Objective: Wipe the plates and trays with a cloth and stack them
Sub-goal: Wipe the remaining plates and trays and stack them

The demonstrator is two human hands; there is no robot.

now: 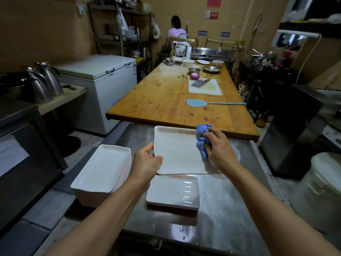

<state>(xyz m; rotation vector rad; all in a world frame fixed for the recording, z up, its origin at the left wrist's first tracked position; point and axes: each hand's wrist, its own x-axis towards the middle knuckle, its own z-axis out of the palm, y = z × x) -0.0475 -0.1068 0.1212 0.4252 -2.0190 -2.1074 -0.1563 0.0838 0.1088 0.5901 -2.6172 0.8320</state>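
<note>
A kitchen worker steadies a white rectangular tray [177,150] above the steel tabletop [230,196], the left hand [145,161] curled round its near-left edge, thumb over the rim and fingers beneath, apparently to keep it from sliding under the wipe. The right hand [217,145] clutches a bunched blue cloth [203,139] against the tray's right side, just short of a reddish smear [186,133] along the far rim, likely the next spot to clean. The tray is smooth, glossy and shallow-lipped; the cloth looks nubby and soft. Directly below the left hand lies a short pile of wet trays [173,193], beaded with water, probably waiting their turn. Left of that hand rises a tall stack of trays [103,172], seemingly finished. The steel surface is dull and spotted with droplets.
</note>
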